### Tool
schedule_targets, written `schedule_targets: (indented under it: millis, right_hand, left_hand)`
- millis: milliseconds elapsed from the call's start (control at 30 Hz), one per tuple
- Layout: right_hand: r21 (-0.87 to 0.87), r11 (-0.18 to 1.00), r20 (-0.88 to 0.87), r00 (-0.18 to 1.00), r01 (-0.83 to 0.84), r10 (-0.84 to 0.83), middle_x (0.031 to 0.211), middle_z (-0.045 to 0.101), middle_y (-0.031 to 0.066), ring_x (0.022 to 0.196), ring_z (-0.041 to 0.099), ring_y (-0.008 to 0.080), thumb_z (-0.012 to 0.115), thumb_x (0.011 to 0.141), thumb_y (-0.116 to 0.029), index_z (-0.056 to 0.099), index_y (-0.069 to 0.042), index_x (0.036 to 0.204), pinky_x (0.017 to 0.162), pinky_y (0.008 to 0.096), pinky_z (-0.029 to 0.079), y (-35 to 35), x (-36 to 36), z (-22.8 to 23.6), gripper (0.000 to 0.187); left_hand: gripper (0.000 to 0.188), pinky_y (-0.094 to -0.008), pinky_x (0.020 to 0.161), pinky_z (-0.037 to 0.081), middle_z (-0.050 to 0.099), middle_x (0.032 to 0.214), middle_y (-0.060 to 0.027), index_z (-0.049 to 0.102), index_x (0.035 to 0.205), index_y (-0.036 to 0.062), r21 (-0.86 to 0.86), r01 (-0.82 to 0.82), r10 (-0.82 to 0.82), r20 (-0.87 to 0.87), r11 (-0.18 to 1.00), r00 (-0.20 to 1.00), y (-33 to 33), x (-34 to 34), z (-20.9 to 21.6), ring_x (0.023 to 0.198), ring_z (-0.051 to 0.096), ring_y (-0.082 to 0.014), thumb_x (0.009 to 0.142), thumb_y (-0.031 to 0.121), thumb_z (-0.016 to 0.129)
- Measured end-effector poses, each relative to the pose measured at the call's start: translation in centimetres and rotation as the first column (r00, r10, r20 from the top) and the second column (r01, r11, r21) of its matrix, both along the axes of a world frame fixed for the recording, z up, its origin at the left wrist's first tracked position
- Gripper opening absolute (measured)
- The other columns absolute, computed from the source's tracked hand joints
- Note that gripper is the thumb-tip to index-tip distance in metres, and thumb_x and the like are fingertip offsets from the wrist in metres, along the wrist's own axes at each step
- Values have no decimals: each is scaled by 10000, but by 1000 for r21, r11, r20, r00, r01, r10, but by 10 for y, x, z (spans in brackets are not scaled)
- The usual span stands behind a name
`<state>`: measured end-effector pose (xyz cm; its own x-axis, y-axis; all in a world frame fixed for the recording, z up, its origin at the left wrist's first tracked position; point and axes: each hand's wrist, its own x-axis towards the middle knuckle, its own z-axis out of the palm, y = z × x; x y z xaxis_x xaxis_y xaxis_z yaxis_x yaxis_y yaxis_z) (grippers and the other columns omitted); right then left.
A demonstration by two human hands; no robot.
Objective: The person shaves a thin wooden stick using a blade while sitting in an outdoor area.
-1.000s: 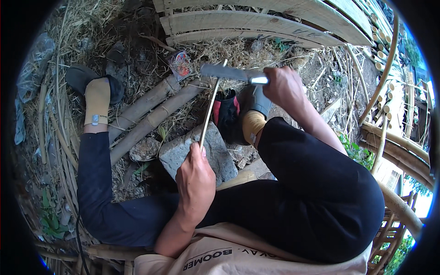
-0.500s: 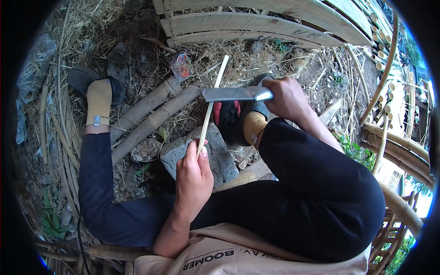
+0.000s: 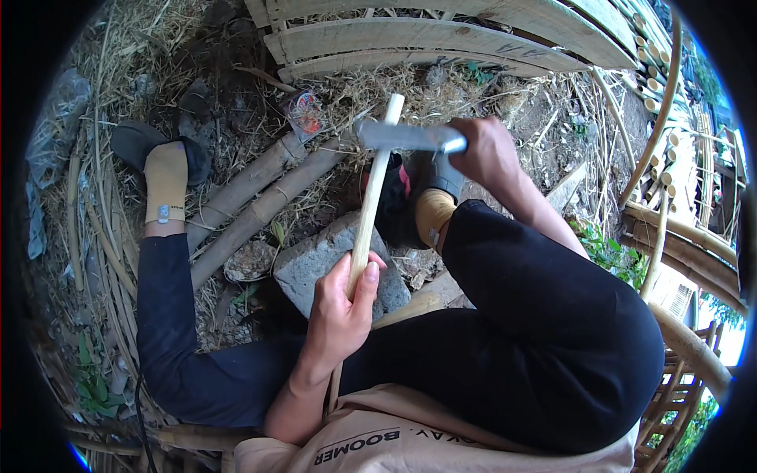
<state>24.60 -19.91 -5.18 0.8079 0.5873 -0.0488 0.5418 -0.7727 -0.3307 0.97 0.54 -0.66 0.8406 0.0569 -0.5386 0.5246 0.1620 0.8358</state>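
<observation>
My left hand (image 3: 337,319) is closed around a pale bamboo strip (image 3: 369,213), thumb laid along it. The strip slants up and away from me, and its lower end shows below the wrist by my shirt. In my right hand (image 3: 487,158) is a machete (image 3: 406,137), gripped by its handle, which the fingers mostly hide. Its wide metal blade points left and crosses the strip near the far end. The blade is blurred, so I cannot tell whether it touches the strip. A grey stone block (image 3: 307,264) lies under the left hand and strip.
Two bamboo poles (image 3: 256,205) lie on the straw-strewn ground left of the block. A wooden slatted crate (image 3: 426,43) stands at the far side. Stacked bamboo (image 3: 658,158) is at the right. A crumpled plastic wrapper (image 3: 303,112) lies beyond the poles. My legs frame the work.
The bamboo strip has turned to show a broader face, and its lower end has come into view. My right hand and the machete have moved slightly farther away, toward the strip's tip.
</observation>
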Motion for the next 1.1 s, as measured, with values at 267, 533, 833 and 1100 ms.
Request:
schedule_targets:
  millis: [267, 533, 833, 1100]
  right_hand:
    - [-9, 989, 56, 987, 150, -149, 776, 693, 221, 761, 688, 421, 694, 783, -161, 715, -48, 887, 731, 486, 554, -27, 29, 18, 155]
    - [-102, 992, 94, 994, 71, -61, 714, 675, 154, 711, 691, 375, 706, 721, -160, 660, -77, 827, 659, 479, 548, -17, 8, 22, 143]
    - [-175, 985, 265, 963, 2, 46, 758, 665, 83, 718, 681, 317, 727, 696, -130, 616, -102, 856, 655, 443, 521, -14, 7, 26, 197]
    - [-121, 991, 485, 867, -64, 116, 761, 644, 38, 755, 676, 242, 750, 693, -120, 598, -102, 878, 702, 383, 503, -8, 14, 43, 240]
  left_hand:
    - [259, -184, 476, 278, 410, 650, 90, 611, 1127, 43, -159, 102, -91, 76, 982, 993, -17, -9, 16, 533, 344, 9, 1091, 269, 490]
    - [264, -164, 429, 212, 363, 643, 80, 543, 1123, 38, -353, -119, 103, -65, 928, 993, 28, 1, 17, 502, 287, 18, 1101, 289, 463]
    - [253, -171, 457, 222, 386, 668, 80, 547, 1123, 43, -325, -106, 90, -63, 940, 994, 21, -1, 13, 529, 298, 18, 1098, 284, 473]
    - [291, -174, 473, 238, 395, 681, 80, 563, 1127, 35, -296, -20, -1, -70, 955, 998, 8, -3, 7, 542, 305, 18, 1106, 300, 445]
